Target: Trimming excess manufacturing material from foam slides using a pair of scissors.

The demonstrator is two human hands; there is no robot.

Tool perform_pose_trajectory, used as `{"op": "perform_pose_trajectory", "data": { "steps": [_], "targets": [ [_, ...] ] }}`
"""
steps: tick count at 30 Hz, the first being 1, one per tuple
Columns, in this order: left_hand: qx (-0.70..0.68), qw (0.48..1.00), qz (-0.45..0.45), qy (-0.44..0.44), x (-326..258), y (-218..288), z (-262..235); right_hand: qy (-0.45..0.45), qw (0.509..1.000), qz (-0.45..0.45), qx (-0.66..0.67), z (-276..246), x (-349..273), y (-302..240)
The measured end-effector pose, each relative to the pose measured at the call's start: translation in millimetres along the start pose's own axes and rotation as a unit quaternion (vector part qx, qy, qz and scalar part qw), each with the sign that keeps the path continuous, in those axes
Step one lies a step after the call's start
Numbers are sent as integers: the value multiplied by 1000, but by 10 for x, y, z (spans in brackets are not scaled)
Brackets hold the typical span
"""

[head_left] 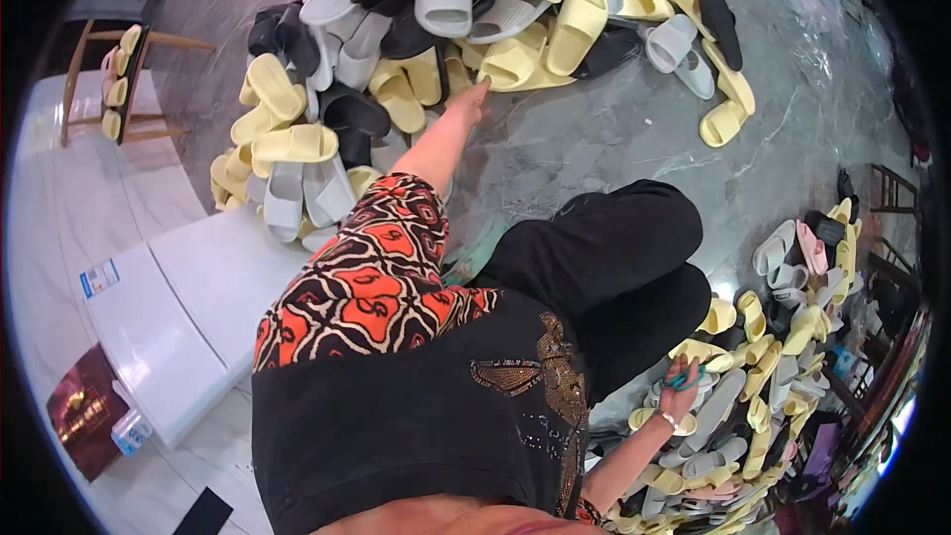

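Observation:
My left hand stretches out to the big slipper pile at the far side. Its fingertips close on the near edge of a yellow slipper; part of the grip is hidden. Another yellow slipper leans beside it, and a black slipper lies to the right. Low on the right, my right hand is held over a second pile, with a bracelet at the wrist. Its fingers are closed around the teal loops of what look like scissors; the blades cannot be made out.
Grey, yellow and black slippers are heaped on the grey marbled floor. A second heap of slippers spreads to my right. White boxes stand on the left, near a wooden stool with several yellow slippers. My black-trousered knees lie between the heaps.

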State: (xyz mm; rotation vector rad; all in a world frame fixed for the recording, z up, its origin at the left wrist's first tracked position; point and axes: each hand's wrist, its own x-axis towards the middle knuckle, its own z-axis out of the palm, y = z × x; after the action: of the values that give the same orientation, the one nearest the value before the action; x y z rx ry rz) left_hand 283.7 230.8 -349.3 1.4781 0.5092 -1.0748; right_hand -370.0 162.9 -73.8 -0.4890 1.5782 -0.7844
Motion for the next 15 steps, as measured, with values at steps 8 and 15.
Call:
{"op": "perform_pose_trajectory", "data": {
  "steps": [8,15],
  "targets": [
    [-256,960,74,86,-87,160,713,79,995,-10,58,-202,-194,172],
    [-91,988,122,-23,-1315,773,331,44,998,-5,39,199,-199,45]
  ]
}}
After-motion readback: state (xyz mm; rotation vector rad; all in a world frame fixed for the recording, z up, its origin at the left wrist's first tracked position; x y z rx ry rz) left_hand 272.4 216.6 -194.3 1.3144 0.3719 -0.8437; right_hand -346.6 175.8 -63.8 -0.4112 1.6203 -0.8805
